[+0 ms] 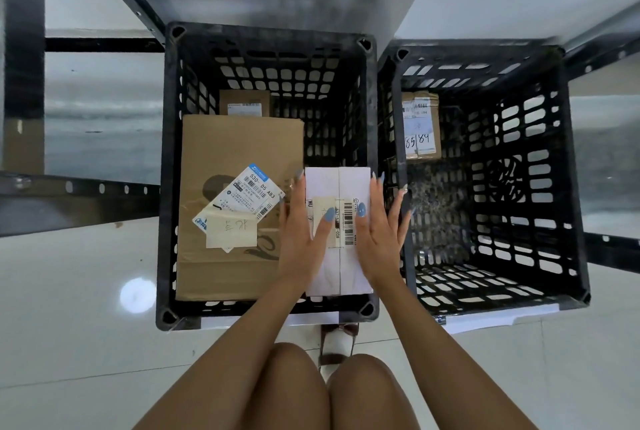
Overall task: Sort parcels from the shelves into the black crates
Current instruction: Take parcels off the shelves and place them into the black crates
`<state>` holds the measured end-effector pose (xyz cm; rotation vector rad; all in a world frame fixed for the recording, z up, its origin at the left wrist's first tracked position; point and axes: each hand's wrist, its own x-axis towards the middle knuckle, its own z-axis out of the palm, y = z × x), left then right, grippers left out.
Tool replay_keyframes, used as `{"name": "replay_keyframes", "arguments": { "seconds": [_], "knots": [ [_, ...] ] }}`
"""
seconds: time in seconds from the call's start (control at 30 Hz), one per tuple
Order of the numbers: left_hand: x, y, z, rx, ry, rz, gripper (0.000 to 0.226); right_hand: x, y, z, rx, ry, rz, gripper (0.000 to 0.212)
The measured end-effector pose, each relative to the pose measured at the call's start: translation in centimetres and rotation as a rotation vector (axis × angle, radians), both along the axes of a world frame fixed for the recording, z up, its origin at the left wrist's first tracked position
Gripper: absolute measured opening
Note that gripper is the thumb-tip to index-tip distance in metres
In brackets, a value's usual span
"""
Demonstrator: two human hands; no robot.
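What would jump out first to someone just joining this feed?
The white parcel is held between the left hand and the right hand, thumbs on its label, at the near right corner of the left crate. Beside it, a large brown box with a crooked label fills most of that crate. The right crate shows one small brown box, far left.

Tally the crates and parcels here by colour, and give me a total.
Black crates: 2, left crate and right crate
Brown parcels: 3, large parcel and small parcel in the left crate, labelled parcel in the right crate
White parcels: 1, white parcel between left hand and right hand
Total: 6
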<state>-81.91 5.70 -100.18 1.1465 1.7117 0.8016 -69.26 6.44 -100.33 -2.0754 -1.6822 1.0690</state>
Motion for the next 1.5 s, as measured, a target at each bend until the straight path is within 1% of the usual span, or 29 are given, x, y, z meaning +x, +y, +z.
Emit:
{"name": "replay_keyframes", "arguments": {
  "seconds": [0.1, 0.17, 0.27, 0.33, 0.4, 0.5, 0.57, 0.63, 0.67, 0.73, 0.8, 0.87, 0.93, 1.0, 1.07, 1.13, 1.2, 1.27, 1.37, 1.5],
  "knots": [
    [0.3, -0.1, -1.0, 0.009, 0.198, -0.063, 0.067, 0.0, 0.4, -0.8, 0.003, -0.063, 0.03, 0.07],
    [0.5, -0.1, -1.7, 0.003, 0.314, -0.083, 0.064, -0.1, 0.5, -1.1, -0.004, -0.15, 0.066, 0.068],
    [0.6, -0.1, -2.7, -0.047, 0.534, -0.081, 0.062, -0.3, 0.2, -1.6, 0.007, -0.32, 0.141, 0.063],
    [0.7, -0.2, -3.3, -0.057, 0.608, -0.085, 0.062, -0.4, 0.1, -2.0, 0.009, -0.366, 0.15, 0.061],
    [0.7, -0.1, -3.5, -0.058, 0.626, -0.1, 0.063, -0.4, 0.2, -2.0, 0.009, -0.358, 0.153, 0.061],
    [0.2, -0.5, -3.1, -0.034, 0.587, -0.147, 0.064, -0.2, 0.0, -1.2, 0.015, -0.288, 0.18, 0.061],
    [0.2, -1.3, -2.5, 0.001, 0.557, -0.232, 0.063, -0.5, -0.6, -0.3, 0.025, -0.215, 0.238, 0.061],
    [0.6, -2.1, -1.9, 0.058, 0.557, -0.339, 0.063, -1.2, -0.8, 0.7, 0.05, -0.101, 0.305, 0.06],
    [0.9, -2.3, -1.8, 0.071, 0.529, -0.375, 0.065, -1.6, -0.7, 1.1, 0.047, -0.015, 0.315, 0.058],
    [1.2, -2.2, -1.5, 0.052, 0.439, -0.387, 0.072, -2.4, -0.4, 1.5, -0.01, 0.181, 0.262, 0.055],
    [1.4, -2.1, -1.9, 0.042, 0.431, -0.372, 0.074, -2.8, -0.3, 1.4, -0.068, 0.331, 0.171, 0.05],
    [1.7, -2.1, -2.8, 0.06, 0.511, -0.357, 0.075, -2.8, -0.3, 0.5, -0.097, 0.399, 0.113, 0.049],
    [2.1, -2.0, -3.7, 0.052, 0.552, -0.348, 0.074, -2.6, -0.2, -0.4, -0.1, 0.413, 0.102, 0.049],
    [2.0, -1.6, -3.6, 0.016, 0.478, -0.338, 0.068, -2.5, 0.0, -0.5, -0.111, 0.431, 0.09, 0.051],
    [1.6, -1.2, -1.6, -0.067, 0.273, -0.272, 0.057, -2.5, 0.1, 0.5, -0.124, 0.477, 0.05, 0.054],
    [1.1, -0.9, 2.0, -0.142, 0.062, -0.136, 0.054, -2.5, 0.1, 3.0, -0.157, 0.55, -0.015, 0.056],
    [0.8, -0.6, 6.7, -0.176, -0.058, -0.025, 0.051, -2.2, 0.2, 6.9, -0.222, 0.6, -0.085, 0.055],
    [0.5, -0.3, 12.1, -0.18, -0.114, 0.064, 0.042, -1.8, 0.3, 11.9, -0.243, 0.638, -0.164, 0.048],
    [0.1, 0.1, 21.7, -0.147, -0.139, 0.161, 0.028, -1.0, 0.6, 20.7, -0.163, 0.707, -0.229, 0.033],
    [0.2, -0.8, 35.0, -0.101, -0.151, 0.304, 0.025, 0.7, 1.0, 33.5, -0.107, 0.874, -0.275, 0.033]
  ]
}}
